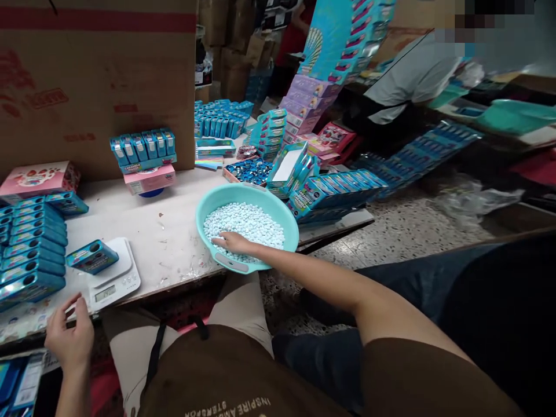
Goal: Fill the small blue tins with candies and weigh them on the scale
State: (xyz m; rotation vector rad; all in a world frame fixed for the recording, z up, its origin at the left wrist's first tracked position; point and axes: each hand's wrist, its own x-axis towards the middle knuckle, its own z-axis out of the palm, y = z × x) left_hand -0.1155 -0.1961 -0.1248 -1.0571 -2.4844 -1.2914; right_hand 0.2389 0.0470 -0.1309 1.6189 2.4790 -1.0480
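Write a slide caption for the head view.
Right hand in small pale-blue pellets inside a round turquoise plastic basin, left hand near a flat white digital scale.

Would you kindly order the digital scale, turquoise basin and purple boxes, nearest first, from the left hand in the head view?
1. Digital scale, just beyond the left hand.
2. Turquoise basin, to its right.
3. Purple boxes, stacked farther back.

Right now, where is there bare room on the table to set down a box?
The main free patch of white table lies between the scale and the teal bowl, reaching back to the pink box under blue packs. It is crowded left of the scale with blue boxes, and right of the bowl with blue cartons.
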